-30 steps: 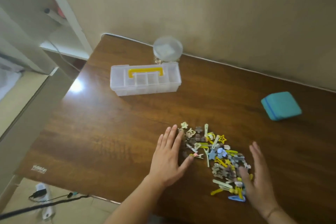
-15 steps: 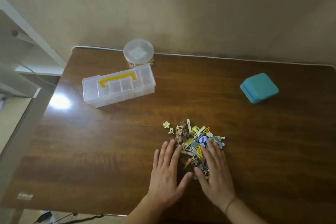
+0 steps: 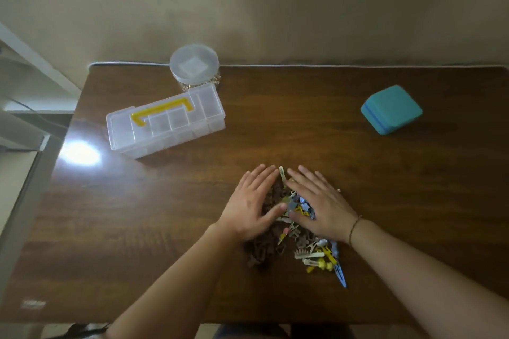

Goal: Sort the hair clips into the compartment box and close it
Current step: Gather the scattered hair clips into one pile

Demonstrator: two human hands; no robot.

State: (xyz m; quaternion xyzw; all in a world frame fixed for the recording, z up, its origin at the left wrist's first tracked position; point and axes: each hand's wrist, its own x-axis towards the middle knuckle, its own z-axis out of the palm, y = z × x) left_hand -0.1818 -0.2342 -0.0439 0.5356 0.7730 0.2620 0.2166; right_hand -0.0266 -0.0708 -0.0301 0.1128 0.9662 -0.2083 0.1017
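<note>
A heap of small hair clips [image 3: 297, 245], brown, yellow, cream and blue, lies on the dark wooden table [image 3: 137, 228] near its front edge. My left hand [image 3: 253, 203] rests flat on the heap's left side, fingers spread. My right hand [image 3: 316, 201] lies flat on the right side, fingers apart; their fingertips almost meet at the far end. Neither hand grips a clip. The clear compartment box [image 3: 165, 121] with a yellow handle stands at the back left, its lid down.
A round clear lidded jar [image 3: 194, 64] stands behind the box against the wall. A teal square case [image 3: 391, 109] sits at the back right. A white cable runs along the table's back edge. A bright glare spot lies at the table's left.
Both hands have slid forward over the clips and closed in on each other. The clips have been gathered into a tighter heap under and behind the hands. The view has tipped downward.
</note>
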